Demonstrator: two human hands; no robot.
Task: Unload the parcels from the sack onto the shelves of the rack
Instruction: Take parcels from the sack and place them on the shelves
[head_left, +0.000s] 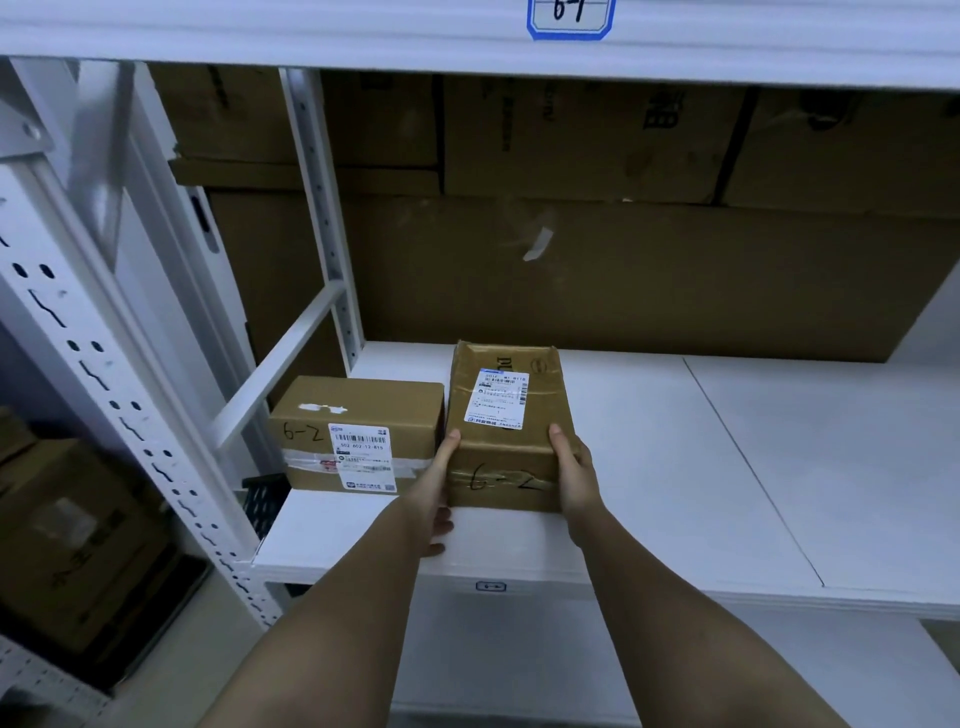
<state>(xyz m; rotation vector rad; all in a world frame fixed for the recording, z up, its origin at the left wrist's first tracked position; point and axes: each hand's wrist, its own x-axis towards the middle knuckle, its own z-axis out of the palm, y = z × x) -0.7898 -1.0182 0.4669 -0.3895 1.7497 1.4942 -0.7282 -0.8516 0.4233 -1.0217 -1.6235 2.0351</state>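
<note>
Head view: both hands clamped on a taped cardboard parcel (511, 426) marked "6-2", sitting on the white shelf (675, 467) close to its front edge, toward the left end. Left hand (441, 483) curled round its left side, thumb up on top; right hand (574, 467) gripping the right side, thumb on top too. Second "6-2" parcel (358, 434) just beside it, near the shelf's left edge. Flattened cardboard (597, 270) along the back.

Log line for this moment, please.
step: placing parcel on shelf | left hand: on its left side | right hand: on its right side | neighbour: second parcel at left
</note>
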